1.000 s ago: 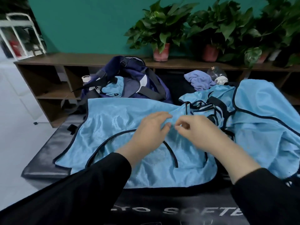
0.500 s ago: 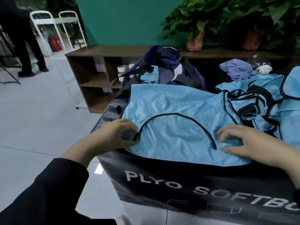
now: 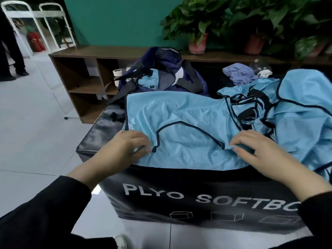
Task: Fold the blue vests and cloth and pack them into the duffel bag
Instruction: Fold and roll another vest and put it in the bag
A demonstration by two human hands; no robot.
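The blue vest (image 3: pixel 183 126) lies flat on the black box (image 3: pixel 197 193), long axis left to right, its near shoulder straps seemingly pinched by the left hand (image 3: pixel 124 150) and right hand (image 3: pixel 255 150), duffel bag (image 3: pixel 167 72) beyond.

A teal wall (image 3: pixel 115 20) rises beyond the gripping hands, behind a brown shelf unit (image 3: pixel 86 72) holding potted plants (image 3: pixel 195 24); pale tiled floor (image 3: pixel 32 126) lies leftward
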